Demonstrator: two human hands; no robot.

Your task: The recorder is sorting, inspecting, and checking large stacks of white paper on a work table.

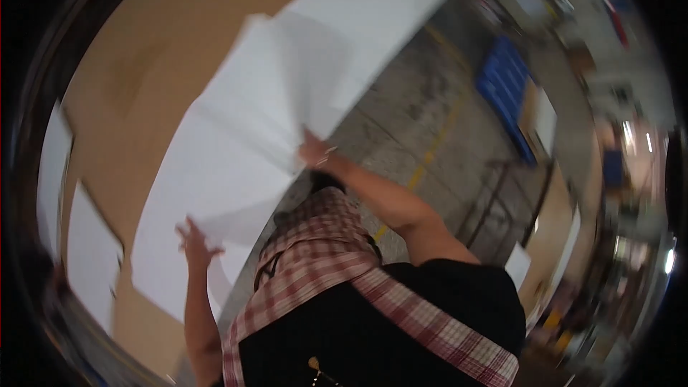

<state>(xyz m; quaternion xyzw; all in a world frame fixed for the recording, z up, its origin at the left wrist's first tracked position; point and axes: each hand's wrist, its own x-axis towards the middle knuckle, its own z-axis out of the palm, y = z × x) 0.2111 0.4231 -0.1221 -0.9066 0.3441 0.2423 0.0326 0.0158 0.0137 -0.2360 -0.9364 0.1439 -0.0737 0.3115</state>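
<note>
Large white sheets [229, 136], like paper or thin card, lie over a broad brown board surface in front of me. My right hand [313, 150], with a bracelet at the wrist, is at the near edge of the white sheets. Its fingers are blurred but look closed on a sheet, and creases and shadows run out from there. My left hand [195, 245] is over the lower left part of the white, fingers spread, holding nothing. Whether its fingertips touch the sheet is unclear.
The brown surface [143, 57] stretches away to the left, with smaller white pieces [89, 251] at its left side. To the right, a blue pallet [505, 79] stands on the grey floor [401, 107], which has a yellow line. Near it is a dark metal frame [502, 201].
</note>
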